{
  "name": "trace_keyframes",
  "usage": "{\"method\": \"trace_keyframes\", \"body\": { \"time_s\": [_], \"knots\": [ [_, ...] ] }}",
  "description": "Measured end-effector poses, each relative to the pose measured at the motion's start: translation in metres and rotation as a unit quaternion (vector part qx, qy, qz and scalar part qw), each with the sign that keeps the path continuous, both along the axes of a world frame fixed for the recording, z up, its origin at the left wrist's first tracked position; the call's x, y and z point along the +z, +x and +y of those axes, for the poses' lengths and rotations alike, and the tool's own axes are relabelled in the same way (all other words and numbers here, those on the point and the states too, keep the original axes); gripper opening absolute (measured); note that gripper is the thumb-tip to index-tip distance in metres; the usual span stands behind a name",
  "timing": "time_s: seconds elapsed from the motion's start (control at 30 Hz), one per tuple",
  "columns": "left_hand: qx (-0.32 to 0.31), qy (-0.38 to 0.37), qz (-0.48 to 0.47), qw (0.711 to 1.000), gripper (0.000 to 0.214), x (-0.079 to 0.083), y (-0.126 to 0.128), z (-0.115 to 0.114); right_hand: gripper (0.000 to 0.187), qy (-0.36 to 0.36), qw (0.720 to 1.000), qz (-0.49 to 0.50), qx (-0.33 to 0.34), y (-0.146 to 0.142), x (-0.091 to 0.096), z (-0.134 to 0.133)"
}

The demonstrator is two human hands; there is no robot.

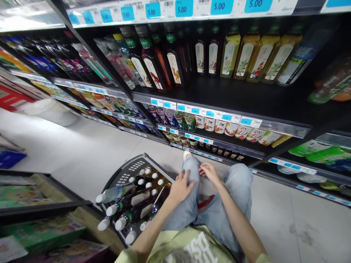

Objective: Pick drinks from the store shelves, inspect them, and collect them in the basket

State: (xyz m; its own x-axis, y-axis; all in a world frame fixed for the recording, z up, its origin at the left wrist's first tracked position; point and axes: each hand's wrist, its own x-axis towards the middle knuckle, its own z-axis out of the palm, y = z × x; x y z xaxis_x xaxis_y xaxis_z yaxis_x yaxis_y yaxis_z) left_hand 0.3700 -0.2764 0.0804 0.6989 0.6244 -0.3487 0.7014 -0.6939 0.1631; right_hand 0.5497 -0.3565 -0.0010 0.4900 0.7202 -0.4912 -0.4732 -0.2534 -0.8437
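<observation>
My left hand (181, 187) lies over my left knee with its fingers spread and nothing in it. Between my knees hangs my right hand (210, 172), empty, its fingers loosely bent and apart. A dark basket (124, 171) stands on the floor by my left leg, full of bottles with white caps. Dark tea bottles (141, 197) with green collars lie in it, along with a clear bottle (112, 193). On the shelf ahead stand dark red bottles (153, 67) and yellow bottles (248, 60), out of touch with either hand.
A black drinks shelf (219, 91) with blue price tags runs across the front, its lower tiers holding small labelled bottles (210, 124). Cola bottles (63, 54) stand at the left. Behind the basket, a low rack holds green boxes (46, 233). A white tub (52, 111) sits farther left.
</observation>
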Motion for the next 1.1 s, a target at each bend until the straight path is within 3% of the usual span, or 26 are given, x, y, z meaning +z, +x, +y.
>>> {"method": "trace_keyframes", "body": {
  "time_s": [0.07, 0.13, 0.3, 0.43, 0.63, 0.97, 1.1],
  "knots": [
    [0.01, 0.05, 0.053, 0.997, 0.084, -0.013, 0.041, -0.004, 0.034, -0.007, 1.0, -0.005, 0.008, 0.0, -0.002, 0.001],
    [0.011, 0.073, 0.055, 0.996, 0.089, -0.025, 0.07, -0.003, 0.03, -0.01, 1.0, -0.015, 0.01, 0.002, -0.004, 0.001],
    [0.004, 0.048, 0.015, 0.999, 0.065, -0.037, 0.1, 0.018, 0.024, 0.001, 0.998, -0.051, -0.029, 0.008, -0.009, 0.002],
    [0.004, 0.032, 0.004, 0.999, 0.049, -0.041, 0.109, 0.028, 0.024, 0.018, 0.996, -0.067, -0.056, 0.011, -0.014, 0.004],
    [0.016, 0.029, -0.001, 0.999, 0.049, -0.043, 0.113, 0.034, 0.023, 0.017, 0.995, -0.091, -0.047, 0.01, -0.023, 0.008],
    [0.023, 0.031, -0.017, 0.999, 0.05, -0.037, 0.102, 0.045, 0.026, 0.032, 0.972, -0.225, 0.065, -0.002, -0.025, 0.001],
    [0.016, 0.026, -0.026, 0.999, 0.052, -0.032, 0.097, 0.043, 0.034, 0.015, 0.938, -0.325, 0.118, -0.008, -0.028, 0.0]
  ]
}}
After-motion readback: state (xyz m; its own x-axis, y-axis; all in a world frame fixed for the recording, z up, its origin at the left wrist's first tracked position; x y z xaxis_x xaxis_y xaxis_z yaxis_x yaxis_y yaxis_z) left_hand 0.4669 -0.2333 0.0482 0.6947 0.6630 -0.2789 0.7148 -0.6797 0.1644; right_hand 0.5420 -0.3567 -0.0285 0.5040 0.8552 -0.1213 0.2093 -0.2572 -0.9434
